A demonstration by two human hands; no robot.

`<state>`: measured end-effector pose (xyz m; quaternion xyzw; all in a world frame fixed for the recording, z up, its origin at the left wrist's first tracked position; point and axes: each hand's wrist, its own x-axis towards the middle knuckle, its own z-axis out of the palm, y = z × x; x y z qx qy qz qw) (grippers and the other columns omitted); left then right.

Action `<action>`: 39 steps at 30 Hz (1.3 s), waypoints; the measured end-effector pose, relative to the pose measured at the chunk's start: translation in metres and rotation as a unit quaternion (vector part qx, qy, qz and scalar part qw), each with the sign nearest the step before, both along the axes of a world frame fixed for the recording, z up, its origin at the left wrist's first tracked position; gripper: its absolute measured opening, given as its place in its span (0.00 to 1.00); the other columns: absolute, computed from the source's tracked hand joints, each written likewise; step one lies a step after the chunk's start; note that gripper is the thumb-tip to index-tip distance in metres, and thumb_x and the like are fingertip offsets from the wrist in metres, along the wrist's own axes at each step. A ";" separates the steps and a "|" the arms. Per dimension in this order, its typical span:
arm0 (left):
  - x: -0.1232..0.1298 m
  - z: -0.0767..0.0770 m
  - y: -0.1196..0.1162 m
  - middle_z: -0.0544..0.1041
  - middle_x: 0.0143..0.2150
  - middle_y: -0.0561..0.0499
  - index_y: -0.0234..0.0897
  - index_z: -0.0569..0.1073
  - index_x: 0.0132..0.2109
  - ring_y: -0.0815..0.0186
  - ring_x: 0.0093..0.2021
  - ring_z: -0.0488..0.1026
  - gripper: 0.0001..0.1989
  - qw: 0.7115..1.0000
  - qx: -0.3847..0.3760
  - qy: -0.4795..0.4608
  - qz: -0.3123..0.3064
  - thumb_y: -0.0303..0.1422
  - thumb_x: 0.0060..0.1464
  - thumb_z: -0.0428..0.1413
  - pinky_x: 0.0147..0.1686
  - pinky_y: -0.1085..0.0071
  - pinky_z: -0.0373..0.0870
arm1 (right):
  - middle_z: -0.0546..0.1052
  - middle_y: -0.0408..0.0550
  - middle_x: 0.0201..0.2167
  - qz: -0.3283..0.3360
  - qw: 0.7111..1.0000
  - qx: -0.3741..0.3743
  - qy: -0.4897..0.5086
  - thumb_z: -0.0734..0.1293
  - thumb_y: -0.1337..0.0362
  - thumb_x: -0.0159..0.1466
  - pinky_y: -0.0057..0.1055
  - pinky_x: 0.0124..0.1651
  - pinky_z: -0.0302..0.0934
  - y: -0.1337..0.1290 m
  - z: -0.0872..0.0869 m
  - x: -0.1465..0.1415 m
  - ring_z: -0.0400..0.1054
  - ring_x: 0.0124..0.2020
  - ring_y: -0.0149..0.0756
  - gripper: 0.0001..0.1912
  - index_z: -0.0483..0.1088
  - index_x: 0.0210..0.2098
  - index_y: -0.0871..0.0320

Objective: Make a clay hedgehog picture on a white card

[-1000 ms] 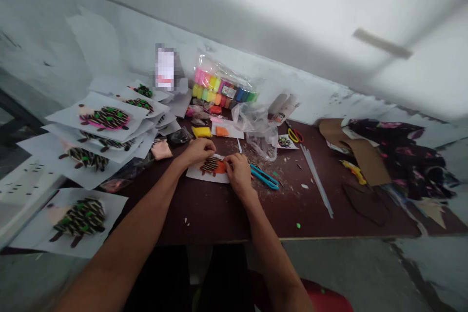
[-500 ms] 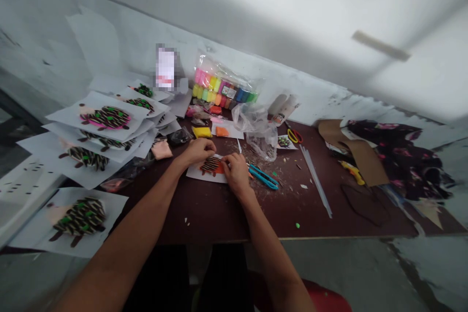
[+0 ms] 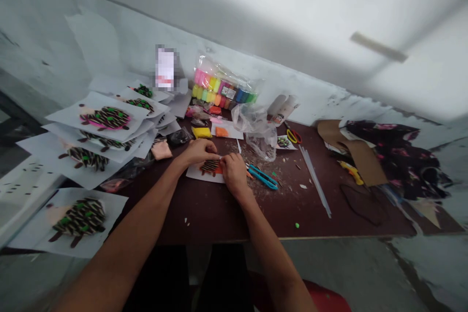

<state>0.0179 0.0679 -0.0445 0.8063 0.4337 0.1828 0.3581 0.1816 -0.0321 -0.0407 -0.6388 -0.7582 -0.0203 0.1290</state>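
Note:
A white sheet of paper (image 3: 204,176) lies on the dark table between my hands. On it is a hedgehog craft (image 3: 209,166) with striped dark and pale spines, brown feet and an orange patch at its right. My left hand (image 3: 201,150) hovers at the upper left edge of the hedgehog, thumb and fingers closed together. My right hand (image 3: 234,170) rests over the right side, covering part of the orange patch, its fingers bent and pressed together. The fingertips nearly meet; whatever small piece they hold is too small to make out. Blue-handled pliers (image 3: 263,177) lie beside my right hand.
Stacked sheets with finished-looking hedgehogs (image 3: 106,118) fill the left. Behind are yellow clay (image 3: 202,132), orange clay (image 3: 221,131), a bag of coloured clay (image 3: 224,88) and a crumpled plastic bag (image 3: 261,139). Scissors (image 3: 293,136), glue sticks (image 3: 316,183) and a yellow glue gun (image 3: 351,172) lie rightward.
My right hand has shifted slightly left and its fingers have drawn closer to my left fingertips, covering more of the orange patch. My left hand stays almost in place.

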 end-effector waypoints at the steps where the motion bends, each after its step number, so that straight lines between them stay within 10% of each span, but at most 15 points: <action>1: 0.000 0.000 0.000 0.82 0.37 0.48 0.36 0.80 0.38 0.61 0.38 0.76 0.17 1.000 0.001 0.000 0.000 0.43 0.46 0.62 0.38 0.70 0.65 | 0.76 0.51 0.36 0.000 1.000 -0.002 -0.006 0.62 0.67 0.70 0.34 0.45 0.55 0.000 0.000 0.000 0.63 0.40 0.41 0.09 0.73 0.36 0.59; 15: 0.001 -0.007 0.003 0.82 0.36 0.48 0.37 0.80 0.38 0.62 0.37 0.76 0.18 1.000 0.001 -0.004 0.001 0.46 0.45 0.63 0.36 0.71 0.65 | 0.75 0.50 0.37 -0.004 0.995 0.031 0.096 0.62 0.67 0.68 0.34 0.47 0.57 -0.010 0.010 0.002 0.64 0.41 0.40 0.08 0.74 0.39 0.57; 24: 0.000 -0.002 0.000 0.82 0.37 0.48 0.36 0.80 0.38 0.62 0.38 0.76 0.13 1.000 0.007 -0.004 0.003 0.39 0.51 0.56 0.38 0.71 0.65 | 0.79 0.54 0.39 -0.199 0.975 -0.029 0.092 0.61 0.67 0.67 0.33 0.43 0.59 0.001 0.021 0.055 0.70 0.41 0.41 0.13 0.78 0.39 0.60; 39: 0.001 0.002 -0.002 0.83 0.37 0.49 0.36 0.81 0.37 0.62 0.38 0.76 0.12 0.999 0.027 0.026 0.011 0.32 0.51 0.53 0.38 0.70 0.65 | 0.78 0.55 0.46 -0.253 0.966 -0.056 0.004 0.61 0.64 0.69 0.34 0.50 0.60 0.024 0.030 0.087 0.70 0.49 0.44 0.16 0.78 0.50 0.56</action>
